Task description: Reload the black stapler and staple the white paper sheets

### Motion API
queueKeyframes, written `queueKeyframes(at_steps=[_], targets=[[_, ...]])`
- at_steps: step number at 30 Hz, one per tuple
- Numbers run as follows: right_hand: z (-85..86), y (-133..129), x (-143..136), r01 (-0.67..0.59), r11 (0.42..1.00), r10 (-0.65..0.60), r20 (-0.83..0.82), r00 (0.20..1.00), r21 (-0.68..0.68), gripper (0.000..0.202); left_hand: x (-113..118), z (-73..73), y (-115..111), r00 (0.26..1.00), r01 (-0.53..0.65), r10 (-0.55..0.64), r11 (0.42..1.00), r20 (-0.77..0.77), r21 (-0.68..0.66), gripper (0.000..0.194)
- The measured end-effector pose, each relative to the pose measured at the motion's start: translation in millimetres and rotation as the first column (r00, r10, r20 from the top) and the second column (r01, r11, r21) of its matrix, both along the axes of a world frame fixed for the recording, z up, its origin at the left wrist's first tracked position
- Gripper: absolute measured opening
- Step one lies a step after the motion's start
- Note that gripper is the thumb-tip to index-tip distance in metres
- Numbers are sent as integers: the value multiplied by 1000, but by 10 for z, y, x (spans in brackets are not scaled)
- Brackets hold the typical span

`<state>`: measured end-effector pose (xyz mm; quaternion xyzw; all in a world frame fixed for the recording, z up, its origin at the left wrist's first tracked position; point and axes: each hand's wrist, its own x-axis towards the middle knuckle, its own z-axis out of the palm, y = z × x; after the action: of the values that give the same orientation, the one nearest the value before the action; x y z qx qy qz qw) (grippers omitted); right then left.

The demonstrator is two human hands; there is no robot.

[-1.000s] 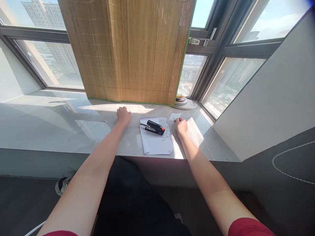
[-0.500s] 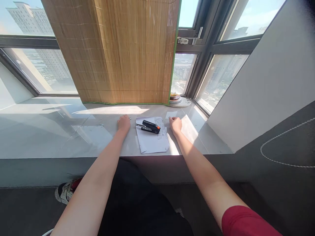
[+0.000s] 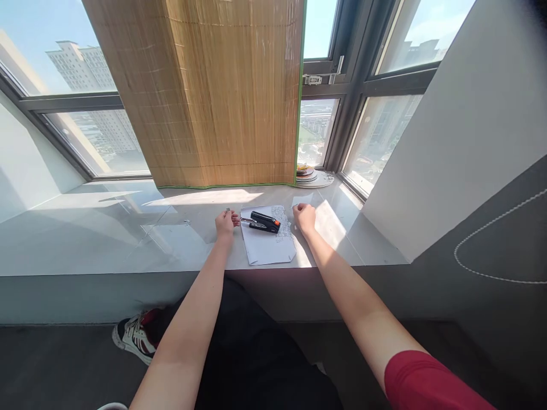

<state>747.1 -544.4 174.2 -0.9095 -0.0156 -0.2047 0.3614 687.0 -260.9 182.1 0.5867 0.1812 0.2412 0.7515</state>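
Note:
A black stapler (image 3: 265,222) with an orange spot at its right end lies on white sheets of paper (image 3: 265,252). Its jaws spread apart toward the left, where a metal part shows. Just left of it, my left hand (image 3: 226,223) pinches a small greyish piece, too small to name, with its other fingers curled near the stapler's tip. On the other side of the paper, my right hand (image 3: 305,217) rests closed on the white sill (image 3: 200,250); whatever its fingers may hold is hidden.
A bamboo blind (image 3: 231,102) hangs behind the sill, before the windows. Stacked plates (image 3: 314,179) stand in the back right corner. Small bits (image 3: 187,221) lie left of my left hand. A bead cord (image 3: 459,250) hangs on the right.
My left hand has moved right, closer to the stapler, and turned so its fingers show. My right hand stays in place. The view has shifted and tilted slightly.

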Motion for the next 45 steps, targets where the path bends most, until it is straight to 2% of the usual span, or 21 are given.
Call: queueKeyframes(at_steps=[1, 2, 3, 5, 6, 7, 8, 11, 14, 15, 16, 18, 19, 20, 21, 23, 25, 27, 32, 36, 45], targets=[[13, 39, -37, -59, 998, 58, 41, 997, 4, 28, -22, -3, 26, 1000, 13, -13, 999, -11, -35, 10], [27, 85, -78, -166, 986, 165, 97, 982, 5, 29, -38, -5, 51, 1000, 20, -20, 997, -7, -73, 8], [38, 136, -121, -314, 949, 311, 167, 936, -6, 30, -48, -4, 70, 1000, 23, -22, 994, 2, -110, 7], [46, 241, -192, -591, 804, 584, 281, 761, -70, 28, -52, -4, 76, 1000, 20, -17, 986, 20, -166, 8], [40, 288, -214, -676, 729, 671, 310, 674, -107, 25, -50, -9, 61, 1000, 22, -18, 983, 23, -181, 8], [26, 328, -225, -718, 682, 717, 316, 621, -137, 25, -47, -17, 35, 999, 27, -22, 982, 28, -185, 10], [6, 360, -226, -734, 661, 739, 308, 599, -158, 27, -46, -29, 3, 999, 35, -30, 984, 34, -176, 13], [-75, 416, -189, -744, 649, 759, 214, 616, -158, 37, -51, -77, -76, 997, 54, -50, 996, 60, -73, 25], [-141, 431, -143, -744, 655, 756, 119, 644, -135, 39, -72, -110, -63, 997, 59, -66, 984, 38, 170, 28], [-153, 431, -131, -739, 659, 752, 112, 650, -137, 38, -81, -112, -40, 997, 66, -76, 952, 23, 297, 26], [-159, 428, -120, -735, 664, 748, 115, 654, -138, 37, -90, -110, -14, 996, 76, -90, 895, 11, 440, 23], [-159, 414, -102, -736, 667, 745, 127, 655, -116, 36, -105, -102, 35, 992, 89, -124, 708, -1, 701, 16], [-155, 406, -93, -740, 666, 745, 128, 654, -93, 37, -110, -99, 51, 990, 89, -143, 606, -2, 790, 14], [-150, 397, -86, -745, 664, 746, 123, 654, -68, 37, -113, -99, 60, 986, 92, -168, 521, -4, 849, 13], [-145, 390, -79, -747, 663, 746, 119, 655, -44, 37, -115, -102, 63, 981, 100, -193, 459, -10, 883, 14], [-139, 381, -69, -747, 665, 743, 112, 660, -9, 38, -115, -119, 56, 971, 124, -236, 386, -32, 914, 18], [-140, 380, -62, -746, 666, 740, 118, 662, 9, 38, -113, -140, 47, 966, 145, -253, 346, -57, 927, 21], [-148, 384, -57, -753, 658, 745, 132, 654, 17, 38, -114, -157, 46, 963, 160, -258, 332, -74, 930, 21], [-165, 389, -39, -768, 639, 758, 141, 637, 35, 39, -128, -149, 70, 952, 205, -291, 386, -93, 899, 18], [-163, 387, -33, -763, 645, 753, 146, 641, 26, 40, -148, -121, 78, 947, 241, -295, 386, -128, 891, 17], [-148, 382, -39, -762, 647, 754, 145, 641, 6, 40, -222, -45, 41, 951, 283, -229, 388, -206, 877, 19]])
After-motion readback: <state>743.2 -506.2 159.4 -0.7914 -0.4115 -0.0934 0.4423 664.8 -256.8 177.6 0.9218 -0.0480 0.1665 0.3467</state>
